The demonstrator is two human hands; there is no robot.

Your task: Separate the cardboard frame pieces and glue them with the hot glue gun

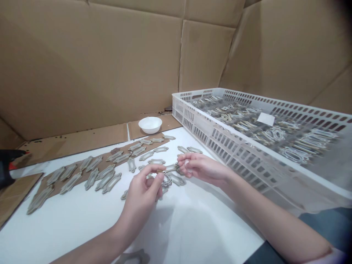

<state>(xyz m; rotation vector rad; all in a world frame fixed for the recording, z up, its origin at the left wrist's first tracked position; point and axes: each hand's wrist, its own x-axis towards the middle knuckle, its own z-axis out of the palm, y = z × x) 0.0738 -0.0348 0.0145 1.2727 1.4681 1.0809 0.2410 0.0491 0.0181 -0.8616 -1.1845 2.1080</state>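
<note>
My left hand is closed, thumb against fingers, on a small ornate metal frame with a scalloped outline. Just to its right, my right hand hovers with its fingers curled together. A pale glint shows at those fingertips, too small to name. Under and around both hands lie more of these grey-bronze frames, long and open in the middle. Several others are spread out to the left, some on a strip of brown cardboard. One blurred frame lies at the near edge.
A white plastic crate on the right holds many metal frames in rows, with a white paper slip on top. Behind the loose frames stands a white bowl. A black and red tool is at far left. Cardboard walls enclose the white work surface.
</note>
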